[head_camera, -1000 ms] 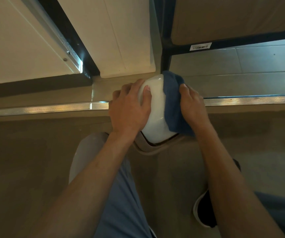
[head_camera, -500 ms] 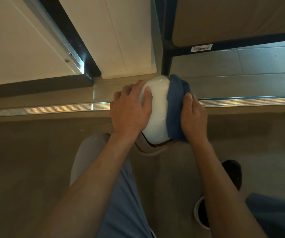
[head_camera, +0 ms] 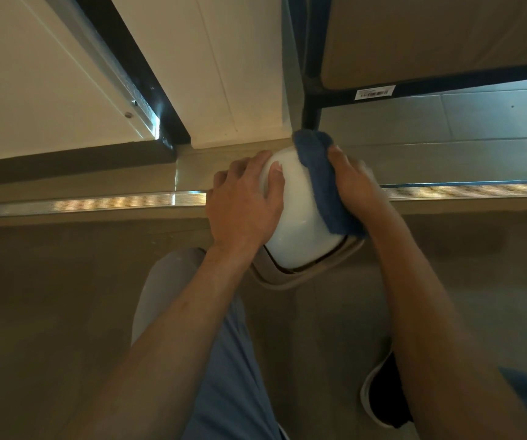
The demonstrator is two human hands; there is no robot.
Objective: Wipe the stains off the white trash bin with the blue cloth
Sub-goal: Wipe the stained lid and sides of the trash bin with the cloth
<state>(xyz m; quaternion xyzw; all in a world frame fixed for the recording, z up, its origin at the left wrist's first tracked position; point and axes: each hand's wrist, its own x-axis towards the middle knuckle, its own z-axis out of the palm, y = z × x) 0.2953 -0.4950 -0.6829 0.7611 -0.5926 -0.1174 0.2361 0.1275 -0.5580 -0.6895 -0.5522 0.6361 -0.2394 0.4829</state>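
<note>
Bin [head_camera: 297, 217] tilted, cloth [head_camera: 322, 182] pressed by right hand [head_camera: 355, 185]

The white trash bin [head_camera: 300, 214] is a glossy, rounded container with smooth curved walls, seen from above. It is tipped over, with its closed rounded end pointing away from the viewer and its mouth end toward the viewer. The mouth end carries a beige rim ring [head_camera: 290, 281] with rounded corners; a dark gap separates the ring from the white body. The bin lies on the beige floor across a metal threshold strip. The blue cloth [head_camera: 322, 182] is a dark blue, fuzzy textile, folded into a thick band. It is draped over the bin's right side, running from the far end toward the rim.
</note>
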